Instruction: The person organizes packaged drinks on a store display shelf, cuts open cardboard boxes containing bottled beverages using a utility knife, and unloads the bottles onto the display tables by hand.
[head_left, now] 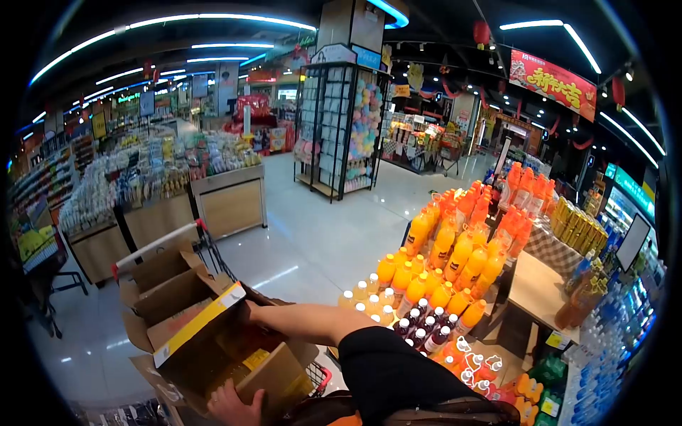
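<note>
An open cardboard box [280, 376] with a yellow and white flap edge sits tilted over a shopping cart [160, 245]. My left hand [236, 405] rests on the near wall of the box, fingers spread over its edge. My right hand [257, 312] reaches in at the box's far right side; its fingers are hidden by the box and shadow. Inside the box a yellow item [256, 358] shows dimly. More opened cartons [167, 273] lie in the cart behind it.
Orange drink bottles [462, 255] stand massed on the right, with dark bottles [426, 323] in front. A wooden table [543, 287] is beyond them. Packaged goods fill a counter [231, 202] at left. A tall rack [341, 135] stands mid-aisle on the pale floor [305, 227].
</note>
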`<control>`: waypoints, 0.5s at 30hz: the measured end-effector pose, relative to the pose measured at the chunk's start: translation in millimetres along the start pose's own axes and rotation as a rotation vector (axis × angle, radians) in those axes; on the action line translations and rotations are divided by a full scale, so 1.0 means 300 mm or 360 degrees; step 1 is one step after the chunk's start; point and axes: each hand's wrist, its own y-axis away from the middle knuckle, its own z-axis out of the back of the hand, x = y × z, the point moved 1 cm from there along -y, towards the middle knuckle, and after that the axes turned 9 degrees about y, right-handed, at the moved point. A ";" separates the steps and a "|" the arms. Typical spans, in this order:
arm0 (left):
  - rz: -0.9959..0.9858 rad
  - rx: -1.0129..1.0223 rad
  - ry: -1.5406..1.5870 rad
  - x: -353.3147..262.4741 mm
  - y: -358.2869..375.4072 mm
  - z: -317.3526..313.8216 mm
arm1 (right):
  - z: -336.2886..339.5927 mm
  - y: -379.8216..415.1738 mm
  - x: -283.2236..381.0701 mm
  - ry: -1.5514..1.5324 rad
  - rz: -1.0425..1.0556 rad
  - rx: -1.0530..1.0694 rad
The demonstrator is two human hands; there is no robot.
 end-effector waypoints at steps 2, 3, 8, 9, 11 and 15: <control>-0.0032 -0.0093 0.0032 -0.006 -0.001 0.006 | -0.006 0.010 0.012 -0.0351 -0.0017 -0.0281; -0.0062 -0.0170 0.0074 -0.010 0.000 0.007 | -0.002 0.006 0.020 -0.0689 -0.0216 -0.0374; 0.0048 -0.0256 -0.0060 0.006 -0.010 -0.009 | 0.376 0.162 0.071 -0.0826 -0.0419 -0.0137; 0.0044 -0.0225 -0.0057 0.001 -0.014 -0.012 | 0.439 0.176 0.118 -0.0598 -0.0232 -0.0187; 0.0008 -0.0246 -0.0018 0.004 -0.018 -0.003 | 0.543 0.189 0.237 -0.0237 0.0095 -0.0196; 0.0006 -0.0440 0.0150 0.007 -0.012 0.013 | 0.780 0.371 0.348 -0.0010 0.0087 -0.0134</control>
